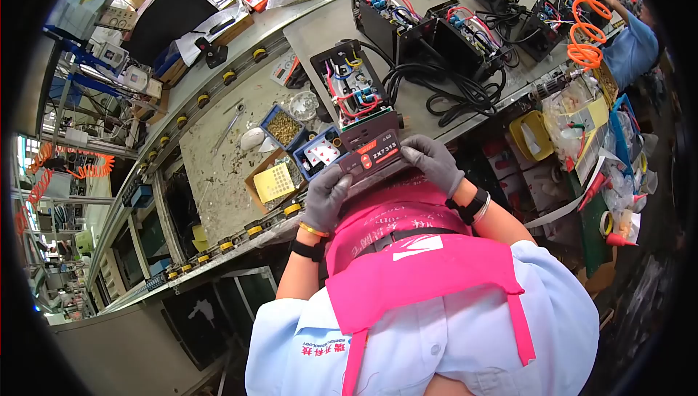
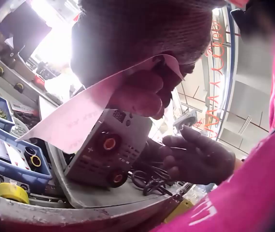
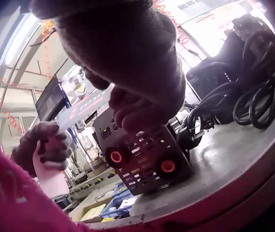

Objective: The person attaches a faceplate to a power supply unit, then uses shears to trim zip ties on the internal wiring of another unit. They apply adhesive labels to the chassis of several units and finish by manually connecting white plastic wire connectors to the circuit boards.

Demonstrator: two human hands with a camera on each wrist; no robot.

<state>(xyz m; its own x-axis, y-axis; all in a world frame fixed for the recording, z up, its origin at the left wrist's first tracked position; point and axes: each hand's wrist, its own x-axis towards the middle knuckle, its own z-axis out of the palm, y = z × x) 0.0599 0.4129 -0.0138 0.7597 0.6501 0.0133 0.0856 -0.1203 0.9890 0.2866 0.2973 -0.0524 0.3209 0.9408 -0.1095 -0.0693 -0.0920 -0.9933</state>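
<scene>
In the head view a dark label printed ZX7 315 spans the gap between two grey-gloved hands. My left hand pinches its left end; in the left wrist view that hand grips a pale sheet. From the right wrist, a pale strip hangs below the left fingers. At the label's right end is my right hand, thumb on top and fingers curled. Just beyond stands an open-topped welding machine, its front panel bearing two orange-ringed sockets.
Several similar machines and coiled black cables occupy the bench. To the left are a blue bin of small brass parts, a blue bin with cards and a yellow sheet. A yellow tray lies at right.
</scene>
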